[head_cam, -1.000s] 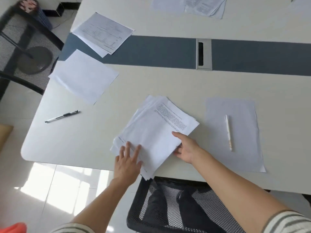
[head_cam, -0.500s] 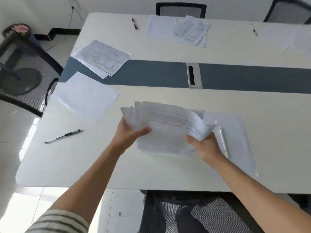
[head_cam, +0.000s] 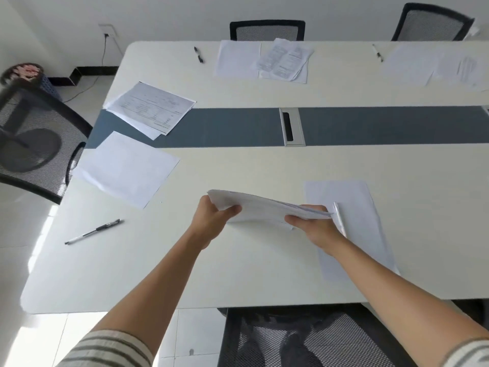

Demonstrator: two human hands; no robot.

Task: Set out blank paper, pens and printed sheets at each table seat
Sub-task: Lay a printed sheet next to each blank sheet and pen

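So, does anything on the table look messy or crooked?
A little. At the left end, the blank sheet and printed sheets lie crooked on the table, and the printed ones hang over the blue strip. The black pen lies apart from its paper. Nothing looks spilled or torn.

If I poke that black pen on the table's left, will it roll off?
Maybe: the pen looks thin and round, lying flat on the smooth table, so it likely rolls easily. Its tip is near the left edge, so a hard poke might send it off.
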